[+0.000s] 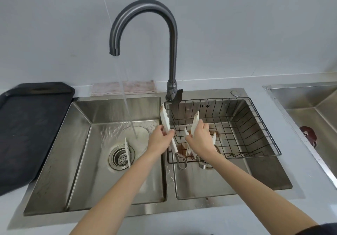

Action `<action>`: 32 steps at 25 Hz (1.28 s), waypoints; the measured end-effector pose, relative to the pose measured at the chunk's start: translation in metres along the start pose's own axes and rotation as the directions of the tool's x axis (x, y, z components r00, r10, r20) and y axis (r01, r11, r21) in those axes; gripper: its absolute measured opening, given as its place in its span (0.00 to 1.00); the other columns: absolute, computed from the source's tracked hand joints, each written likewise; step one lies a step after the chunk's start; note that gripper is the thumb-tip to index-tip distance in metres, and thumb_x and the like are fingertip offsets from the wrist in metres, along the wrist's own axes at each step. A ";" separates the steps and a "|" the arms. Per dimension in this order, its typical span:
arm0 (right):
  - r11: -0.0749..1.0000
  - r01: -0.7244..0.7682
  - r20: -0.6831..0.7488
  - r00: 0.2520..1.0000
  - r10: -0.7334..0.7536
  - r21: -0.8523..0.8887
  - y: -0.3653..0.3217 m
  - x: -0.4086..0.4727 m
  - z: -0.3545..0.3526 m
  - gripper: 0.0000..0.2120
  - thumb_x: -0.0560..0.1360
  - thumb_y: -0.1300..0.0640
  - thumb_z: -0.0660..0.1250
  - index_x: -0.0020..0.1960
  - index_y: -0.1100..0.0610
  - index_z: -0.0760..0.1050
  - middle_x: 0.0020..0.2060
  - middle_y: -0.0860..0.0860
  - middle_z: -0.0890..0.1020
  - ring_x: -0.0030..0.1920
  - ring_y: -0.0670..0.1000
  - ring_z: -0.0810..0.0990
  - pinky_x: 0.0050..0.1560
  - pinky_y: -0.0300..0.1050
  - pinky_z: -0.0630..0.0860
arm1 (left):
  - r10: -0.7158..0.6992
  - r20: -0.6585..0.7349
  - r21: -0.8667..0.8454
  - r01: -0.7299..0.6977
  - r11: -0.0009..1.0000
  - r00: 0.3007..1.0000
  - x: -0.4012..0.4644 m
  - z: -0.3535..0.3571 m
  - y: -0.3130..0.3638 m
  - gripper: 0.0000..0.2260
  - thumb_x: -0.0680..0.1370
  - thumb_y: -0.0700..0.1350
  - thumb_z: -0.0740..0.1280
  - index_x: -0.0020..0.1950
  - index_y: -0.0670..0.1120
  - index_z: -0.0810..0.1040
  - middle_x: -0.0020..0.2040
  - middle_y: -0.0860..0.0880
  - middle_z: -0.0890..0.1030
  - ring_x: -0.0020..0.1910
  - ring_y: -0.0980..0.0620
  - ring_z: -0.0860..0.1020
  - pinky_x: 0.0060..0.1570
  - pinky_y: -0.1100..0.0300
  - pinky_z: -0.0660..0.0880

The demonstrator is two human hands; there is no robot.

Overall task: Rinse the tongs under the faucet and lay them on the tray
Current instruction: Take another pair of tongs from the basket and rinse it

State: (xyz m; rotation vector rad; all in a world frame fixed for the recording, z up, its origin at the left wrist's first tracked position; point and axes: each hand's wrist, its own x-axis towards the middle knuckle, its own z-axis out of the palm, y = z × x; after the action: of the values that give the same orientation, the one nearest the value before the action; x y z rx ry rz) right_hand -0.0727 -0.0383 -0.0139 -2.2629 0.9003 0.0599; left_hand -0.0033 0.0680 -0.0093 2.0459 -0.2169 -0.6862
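Observation:
My left hand (160, 139) grips a pair of white-tipped tongs (165, 118) over the divider between the two basins, tips pointing up. My right hand (200, 139) holds a second pair of tongs (195, 120) above the wire basket (255, 125) in the right basin. More tongs (213, 137) lie in the basket beside brown stains. Another white tong piece (127, 151) stands in the left basin over the drain (121, 157). Water runs from the dark faucet (171, 34) into the left basin. A dark tray (27, 125) lies on the counter at the left.
A pinkish cloth (138, 87) lies behind the left basin. A second steel sink (310, 107) sits at the far right, with a dark red object (309, 134) on its rim. The faucet lever (177, 96) stands just behind the basket.

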 end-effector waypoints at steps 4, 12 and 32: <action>0.981 -0.001 0.013 1.000 -0.002 0.193 -0.019 -0.004 0.021 0.34 0.75 0.62 0.62 0.76 0.63 0.49 0.68 0.62 0.64 0.60 0.59 0.74 0.56 0.45 0.75 | -0.050 -0.057 -0.090 0.045 0.995 0.997 -0.001 -0.026 -0.026 0.15 0.78 0.45 0.61 0.63 0.41 0.70 0.46 0.44 0.79 0.40 0.51 0.77 0.38 0.60 0.77; 0.719 -0.183 0.195 0.979 0.068 0.670 -0.075 -0.006 0.053 0.27 0.78 0.57 0.60 0.75 0.58 0.57 0.46 0.48 0.77 0.51 0.53 0.79 0.62 0.51 0.75 | -0.200 -0.076 -0.277 0.172 0.945 0.977 -0.007 -0.080 -0.072 0.04 0.78 0.38 0.58 0.49 0.41 0.72 0.39 0.47 0.77 0.34 0.51 0.77 0.30 0.63 0.78; 0.532 -0.191 0.206 0.978 0.031 0.825 -0.148 0.048 0.100 0.16 0.76 0.61 0.63 0.62 0.54 0.68 0.41 0.50 0.78 0.43 0.50 0.77 0.55 0.49 0.75 | -0.250 0.058 -0.361 0.254 0.897 0.966 0.046 -0.150 -0.101 0.07 0.77 0.36 0.58 0.50 0.40 0.75 0.42 0.46 0.81 0.37 0.51 0.81 0.31 0.64 0.79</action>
State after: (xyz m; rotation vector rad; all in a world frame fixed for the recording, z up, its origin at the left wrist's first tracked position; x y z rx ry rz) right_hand 0.0754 0.0726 -0.0166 -1.2465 0.7437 -0.1132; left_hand 0.1053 0.2137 -0.0496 1.7234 0.1677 -0.8282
